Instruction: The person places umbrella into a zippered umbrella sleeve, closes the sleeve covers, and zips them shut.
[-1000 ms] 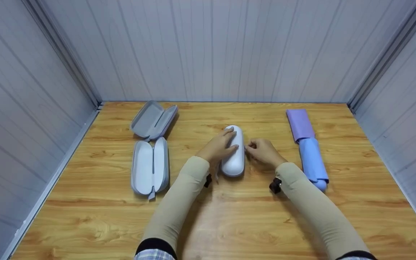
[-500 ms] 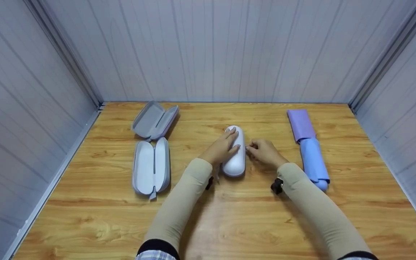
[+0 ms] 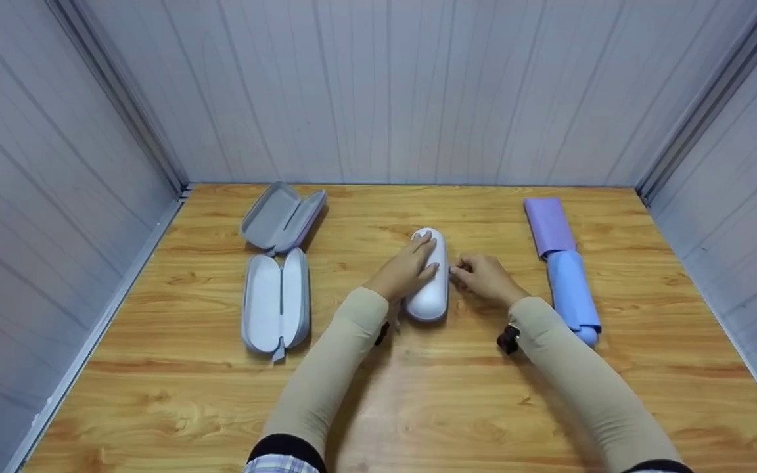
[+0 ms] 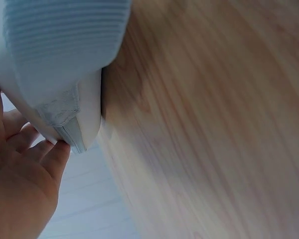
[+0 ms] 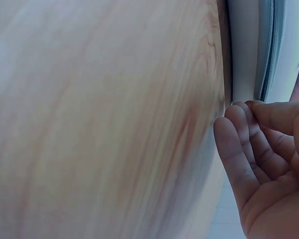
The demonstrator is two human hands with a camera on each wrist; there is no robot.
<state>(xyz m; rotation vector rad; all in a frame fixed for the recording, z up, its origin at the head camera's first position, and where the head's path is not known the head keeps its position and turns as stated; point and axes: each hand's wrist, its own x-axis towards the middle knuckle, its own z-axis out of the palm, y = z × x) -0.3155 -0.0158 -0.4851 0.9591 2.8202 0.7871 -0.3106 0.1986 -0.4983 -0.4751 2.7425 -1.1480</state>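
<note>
A closed white glasses case [image 3: 427, 303] lies lengthwise in the middle of the table. My left hand [image 3: 406, 268] holds it from above, thumb and fingers spread over its lid. In the left wrist view the fingertips rest at the zipped edge, behind a ribbed pale strap [image 4: 65, 35]. At the case's right side, my right hand [image 3: 482, 278] has thumb and index finger pinched together. The right wrist view shows this pinch right at the zipper [image 5: 270, 45], with the zipper pull hidden between the fingertips.
Two open glasses cases stand at the left, a grey-lined one [image 3: 273, 220] behind a white-lined one [image 3: 263, 309]. A purple soft pouch [image 3: 549, 226] and a blue one [image 3: 570, 289] lie at the right. Pale panel walls [image 3: 378, 92] close off the table's back and sides.
My right hand has shifted very slightly toward me along the case's side, still pinching. My left hand keeps its hold on the case, which stays in place.
</note>
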